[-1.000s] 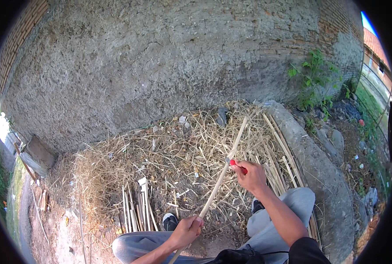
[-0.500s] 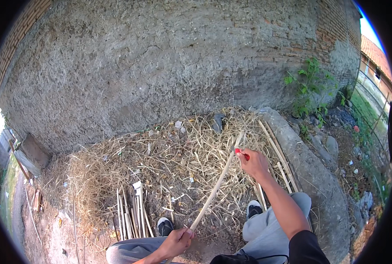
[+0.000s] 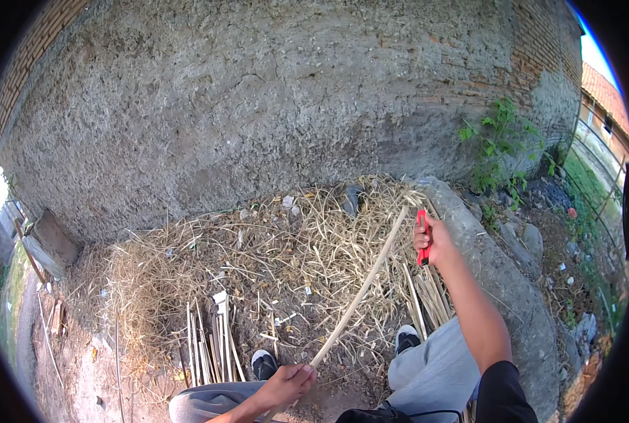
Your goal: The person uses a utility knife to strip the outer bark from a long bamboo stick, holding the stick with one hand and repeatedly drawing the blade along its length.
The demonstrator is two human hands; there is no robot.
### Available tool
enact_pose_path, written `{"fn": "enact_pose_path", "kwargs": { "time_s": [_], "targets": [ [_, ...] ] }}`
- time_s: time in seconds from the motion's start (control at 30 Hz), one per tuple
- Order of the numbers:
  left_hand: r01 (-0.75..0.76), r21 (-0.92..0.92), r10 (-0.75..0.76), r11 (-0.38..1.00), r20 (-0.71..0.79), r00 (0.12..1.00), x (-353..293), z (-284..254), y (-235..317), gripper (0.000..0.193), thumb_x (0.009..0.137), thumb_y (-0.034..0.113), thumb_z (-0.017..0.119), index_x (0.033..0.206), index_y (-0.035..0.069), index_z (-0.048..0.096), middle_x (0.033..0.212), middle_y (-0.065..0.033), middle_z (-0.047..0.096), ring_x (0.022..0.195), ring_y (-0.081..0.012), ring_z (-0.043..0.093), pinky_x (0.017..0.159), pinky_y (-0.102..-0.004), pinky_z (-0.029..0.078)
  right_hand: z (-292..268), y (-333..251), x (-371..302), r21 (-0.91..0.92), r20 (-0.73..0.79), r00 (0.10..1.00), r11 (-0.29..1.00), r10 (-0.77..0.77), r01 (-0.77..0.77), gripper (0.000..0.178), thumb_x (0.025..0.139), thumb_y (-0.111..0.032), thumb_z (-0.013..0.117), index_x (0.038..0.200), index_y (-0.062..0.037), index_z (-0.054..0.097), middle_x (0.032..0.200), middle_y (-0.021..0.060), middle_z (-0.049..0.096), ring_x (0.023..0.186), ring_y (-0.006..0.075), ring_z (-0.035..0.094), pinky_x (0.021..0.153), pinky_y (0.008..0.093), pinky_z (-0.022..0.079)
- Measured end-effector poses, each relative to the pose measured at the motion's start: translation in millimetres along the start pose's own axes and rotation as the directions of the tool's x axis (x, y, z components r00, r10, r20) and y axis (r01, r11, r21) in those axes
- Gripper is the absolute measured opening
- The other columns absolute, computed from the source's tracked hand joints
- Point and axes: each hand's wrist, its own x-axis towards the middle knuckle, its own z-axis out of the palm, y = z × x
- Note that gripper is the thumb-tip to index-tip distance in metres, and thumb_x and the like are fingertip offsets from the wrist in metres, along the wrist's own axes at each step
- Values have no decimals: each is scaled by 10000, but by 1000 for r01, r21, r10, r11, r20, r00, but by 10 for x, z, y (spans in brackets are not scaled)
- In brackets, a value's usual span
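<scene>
My left hand (image 3: 286, 387) is closed round the lower part of a long pale strip (image 3: 360, 292), which looks like split bamboo or wood. The strip slants up and away to the right over the shavings. Around a red utility knife (image 3: 421, 236) with a dark tip, the fingers of my right hand (image 3: 436, 243) are wrapped. That hand is beside the strip's far end, with the knife held upright and apart from the strip. Whether its blade is out is too small to tell.
Pale curled shavings (image 3: 328, 240) cover the ground before a rough wall (image 3: 258, 106). Cut strips (image 3: 212, 345) lie by my left foot, and more strips (image 3: 431, 296) lie by my right. A concrete ledge (image 3: 498, 289) runs along the right, with a green plant (image 3: 498, 144) behind.
My right hand has moved off the strip, up and to the right, turning the knife upright. The strip's far end has swung slightly right; my left hand still holds it.
</scene>
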Motion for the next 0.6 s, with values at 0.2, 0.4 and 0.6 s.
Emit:
{"fn": "enact_pose_path", "kwargs": {
  "time_s": [0.2,0.4,0.6],
  "targets": [
    [51,-419,-10,906,99,995,82,13,74,305,1080,293,361,1002,42,514,641,1,444,453,-62,343,409,-234,307,637,413,-1116,-194,181,984,980,1,34,205,1000,-323,571,962,-137,491,687,-8,528,466,55,427,377,216,311],
    [70,-346,-84,936,-25,996,279,19,82,312,1077,300,376,1005,31,516,630,9,433,405,-63,302,359,-244,238,651,1467,-1300,-742,415,861,439,-295,508,307,953,-344,646,1016,-48,702,689,51,665,562,137,603,519,305,444],
    [66,-385,-100,921,-70,993,352,37,66,312,1076,308,388,1020,36,528,635,33,373,454,-49,264,397,-234,234,704,1738,-1434,-663,659,641,97,-395,742,285,897,-333,703,937,-51,720,802,106,719,652,281,693,580,356,540]
  ]
}}
